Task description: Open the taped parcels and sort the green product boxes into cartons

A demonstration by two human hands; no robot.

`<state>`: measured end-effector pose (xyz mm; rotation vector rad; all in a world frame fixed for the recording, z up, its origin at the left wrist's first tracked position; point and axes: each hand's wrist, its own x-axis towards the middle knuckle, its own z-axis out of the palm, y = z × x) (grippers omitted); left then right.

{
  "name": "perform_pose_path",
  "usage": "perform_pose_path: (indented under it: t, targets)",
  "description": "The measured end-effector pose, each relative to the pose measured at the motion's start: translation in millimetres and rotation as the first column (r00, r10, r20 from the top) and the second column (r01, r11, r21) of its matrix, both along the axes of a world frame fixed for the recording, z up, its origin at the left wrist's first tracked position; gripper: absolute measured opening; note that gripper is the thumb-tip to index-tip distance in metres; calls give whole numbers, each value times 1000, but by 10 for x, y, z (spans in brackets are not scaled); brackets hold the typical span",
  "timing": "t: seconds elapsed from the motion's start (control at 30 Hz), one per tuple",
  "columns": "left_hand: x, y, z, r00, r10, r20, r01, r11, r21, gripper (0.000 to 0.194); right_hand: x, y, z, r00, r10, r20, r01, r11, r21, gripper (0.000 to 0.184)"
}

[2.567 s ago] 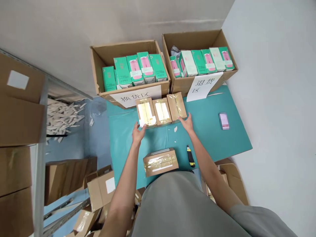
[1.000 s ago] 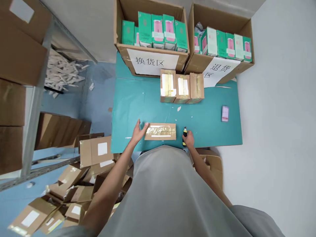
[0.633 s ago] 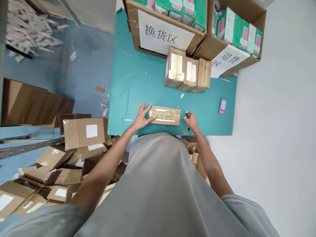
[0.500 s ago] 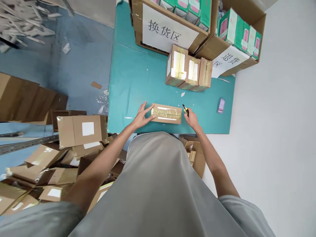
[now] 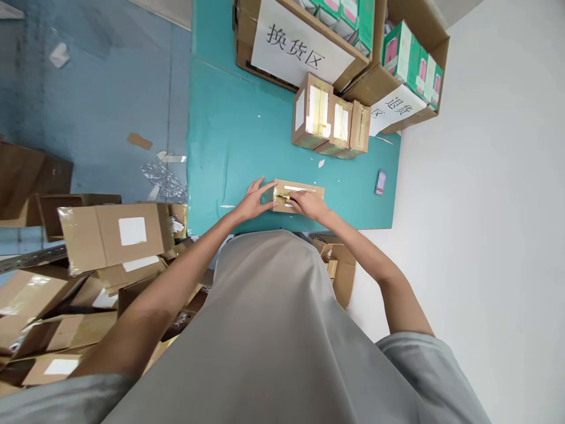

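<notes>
Boxes (image 5: 130,235) of brown cardboard crowd the floor at our left, several bearing white labels. Our left hand (image 5: 252,203) has its grip open, fingers and thumb spread at the left end of the taped box (image 5: 279,186), which lies near the front edge of the teal tabletop (image 5: 247,138). It is oblong, plain brown, with shiny yellowish tape along its top and white strips. Our right hand (image 5: 309,205) reaches over it, grip closed around a black-and-yellow knife (image 5: 288,198) pointing left; whether the blade cuts the tape, we cannot tell.

Behind, we see a large left carton (image 5: 247,35) of green-and-pink packs, fronted by a lettered sheet. Three small taped boxes (image 5: 312,115) stand beside it. A right carton (image 5: 379,76), also lettered, holds similar packs. A blurred-out pinkish object (image 5: 380,182) lies near the right edge.
</notes>
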<state>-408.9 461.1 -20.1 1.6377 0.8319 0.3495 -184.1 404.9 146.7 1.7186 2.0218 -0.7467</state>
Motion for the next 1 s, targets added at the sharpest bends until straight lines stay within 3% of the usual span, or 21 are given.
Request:
perform_pose_path:
  t: [0.3, 0.6, 1.0]
  targets:
    - [43, -5, -57, 998, -1, 65, 0, 1000, 15, 89, -89, 117, 83, 997, 7, 76, -3, 999, -52, 41]
    - [15, 1, -30, 999, 7, 49, -8, 1000, 19, 88, -180, 234, 24, 965, 156, 210, -146, 987, -61, 40]
    - [30, -37, 116, 999, 19, 35, -20, 1000, 15, 88, -237, 265, 95, 945, 215, 248, -208, 977, -57, 39]
